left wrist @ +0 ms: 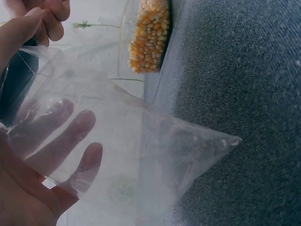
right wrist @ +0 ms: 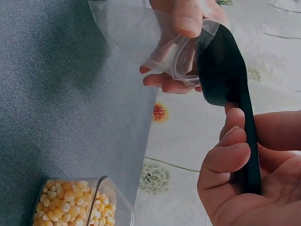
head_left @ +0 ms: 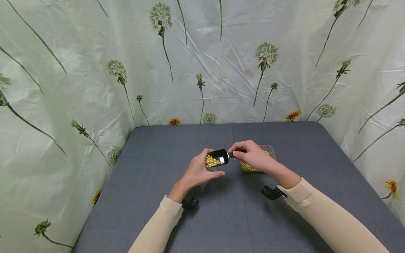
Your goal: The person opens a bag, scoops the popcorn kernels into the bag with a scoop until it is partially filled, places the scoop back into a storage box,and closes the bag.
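My left hand holds a clear plastic bag by its mouth, with several fingers showing through the film. The bag hangs down to a pointed corner, and its lower part looks empty in the left wrist view. My right hand grips the handle of a black scoop. Yellow corn kernels lie in the scoop, whose front end is at the bag's mouth, between the left thumb and fingers. Partly hidden below my right hand is a clear rectangular container of corn kernels.
A grey cloth-covered table lies under both hands. Behind and beside it hangs a pale curtain printed with dandelions. A black wrist device sits below the right wrist, and another black one below the left.
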Available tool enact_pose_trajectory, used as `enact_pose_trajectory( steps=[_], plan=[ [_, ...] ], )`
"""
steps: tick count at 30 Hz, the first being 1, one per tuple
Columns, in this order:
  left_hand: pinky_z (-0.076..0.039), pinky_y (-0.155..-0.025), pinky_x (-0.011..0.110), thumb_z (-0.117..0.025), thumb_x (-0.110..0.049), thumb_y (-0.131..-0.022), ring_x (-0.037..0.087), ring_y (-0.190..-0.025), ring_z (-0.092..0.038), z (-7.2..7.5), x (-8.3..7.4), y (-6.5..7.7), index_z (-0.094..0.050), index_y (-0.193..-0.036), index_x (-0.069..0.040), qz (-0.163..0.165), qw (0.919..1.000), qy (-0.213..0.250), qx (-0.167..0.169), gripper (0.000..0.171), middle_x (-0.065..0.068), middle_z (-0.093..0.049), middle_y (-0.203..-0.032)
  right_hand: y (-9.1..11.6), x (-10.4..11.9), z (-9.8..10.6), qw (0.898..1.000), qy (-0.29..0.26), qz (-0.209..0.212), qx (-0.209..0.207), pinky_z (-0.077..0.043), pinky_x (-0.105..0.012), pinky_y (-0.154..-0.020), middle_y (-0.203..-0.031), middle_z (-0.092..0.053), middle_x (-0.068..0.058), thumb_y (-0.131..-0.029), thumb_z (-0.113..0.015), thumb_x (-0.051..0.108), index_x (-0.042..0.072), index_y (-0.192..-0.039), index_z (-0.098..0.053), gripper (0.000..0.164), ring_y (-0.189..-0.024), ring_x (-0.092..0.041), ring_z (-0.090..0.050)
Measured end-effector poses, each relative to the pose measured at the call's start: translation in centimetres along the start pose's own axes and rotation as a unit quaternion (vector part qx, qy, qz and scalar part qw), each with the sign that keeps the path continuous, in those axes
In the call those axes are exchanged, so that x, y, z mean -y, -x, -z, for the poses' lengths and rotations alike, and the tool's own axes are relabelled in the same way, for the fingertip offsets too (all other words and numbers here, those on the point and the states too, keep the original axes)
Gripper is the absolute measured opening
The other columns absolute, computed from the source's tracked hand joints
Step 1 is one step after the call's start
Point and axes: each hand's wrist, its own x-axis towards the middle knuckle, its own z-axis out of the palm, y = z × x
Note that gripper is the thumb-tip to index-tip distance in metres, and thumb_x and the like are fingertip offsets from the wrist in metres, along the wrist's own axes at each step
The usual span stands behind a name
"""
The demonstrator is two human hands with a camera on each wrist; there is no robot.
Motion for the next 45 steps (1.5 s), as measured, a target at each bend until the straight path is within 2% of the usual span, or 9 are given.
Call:
enact_pose_trajectory(
  steps=[10,20,28,33,36,39,42,45],
  plan=[
    [-0.054,-0.077,0.031,-0.084,-0.047,-0.080,0.009,-0.094,-0.062,0.1,0.1,0.2,-0.050,-0.131,-0.017,-0.011,0.9999,-0.005,0.004,0.068,-0.003,-0.062,-0.116,0.1,-0.1,-0.1,0.999,0.043,0.021,-0.010,-0.042,-0.035,-0.061,-0.085,-0.063,-0.015,-0.104,-0.055,0.008,0.006,-0.109,-0.073,0.019,-0.071,-0.024,-0.051],
    [-0.054,-0.076,0.031,-0.083,-0.048,-0.081,0.010,-0.092,-0.061,0.2,0.0,0.1,-0.051,-0.132,-0.018,-0.007,0.9999,0.003,0.010,0.067,-0.002,-0.062,-0.116,0.3,0.0,-0.4,0.995,0.085,0.041,-0.013,-0.045,-0.039,-0.068,-0.086,-0.065,-0.003,-0.104,-0.056,0.010,0.010,-0.112,-0.073,0.019,-0.075,-0.025,-0.056],
    [-0.054,-0.076,0.030,-0.084,-0.047,-0.081,0.009,-0.091,-0.061,0.3,0.1,0.0,-0.056,-0.126,-0.019,-0.016,0.9996,0.017,0.013,0.060,-0.006,-0.062,-0.113,0.7,0.4,-0.7,0.987,0.132,0.083,-0.025,-0.049,-0.038,-0.069,-0.098,-0.069,0.002,-0.103,-0.060,0.011,0.016,-0.114,-0.073,0.018,-0.077,-0.016,-0.060],
    [-0.053,-0.073,0.030,-0.084,-0.046,-0.081,0.010,-0.088,-0.061,0.4,0.1,0.1,-0.058,-0.123,-0.020,-0.021,0.9990,0.033,0.020,0.056,-0.007,-0.063,-0.110,0.8,0.4,-1.0,0.977,0.168,0.128,-0.035,-0.048,-0.035,-0.064,-0.100,-0.067,0.007,-0.101,-0.062,0.008,0.018,-0.112,-0.074,0.019,-0.070,-0.012,-0.056],
    [-0.054,-0.072,0.032,-0.084,-0.045,-0.081,0.011,-0.088,-0.062,0.5,0.1,0.1,-0.060,-0.123,-0.021,-0.009,0.9978,0.059,0.028,0.054,-0.007,-0.063,-0.111,0.8,0.3,-1.2,0.967,0.194,0.159,-0.043,-0.047,-0.032,-0.061,-0.096,-0.065,0.008,-0.100,-0.063,0.006,0.018,-0.111,-0.074,0.020,-0.066,-0.010,-0.052],
    [-0.055,-0.073,0.032,-0.084,-0.044,-0.082,0.011,-0.091,-0.063,0.5,0.1,0.2,-0.060,-0.125,-0.022,0.006,0.9962,0.079,0.034,0.054,-0.008,-0.063,-0.114,0.7,0.2,-1.3,0.951,0.230,0.198,-0.058,-0.045,-0.030,-0.062,-0.093,-0.063,0.008,-0.098,-0.065,0.004,0.016,-0.110,-0.075,0.020,-0.068,-0.007,-0.050],
    [-0.055,-0.076,0.033,-0.084,-0.044,-0.082,0.011,-0.096,-0.063,0.6,0.1,0.1,-0.060,-0.128,-0.022,0.014,0.9960,0.080,0.037,0.057,-0.008,-0.063,-0.118,0.7,0.1,-1.5,0.930,0.269,0.237,-0.077,-0.044,-0.029,-0.064,-0.092,-0.061,0.007,-0.097,-0.067,0.003,0.015,-0.109,-0.075,0.019,-0.073,-0.007,-0.049],
    [-0.055,-0.078,0.034,-0.083,-0.047,-0.082,0.010,-0.099,-0.062,0.7,0.1,0.1,-0.058,-0.132,-0.024,0.019,0.9964,0.073,0.038,0.061,-0.010,-0.063,-0.121,0.6,0.1,-1.6,0.916,0.288,0.265,-0.093,-0.044,-0.029,-0.065,-0.091,-0.061,0.005,-0.095,-0.068,0.002,0.013,-0.108,-0.075,0.018,-0.076,-0.009,-0.050]
  ],
)
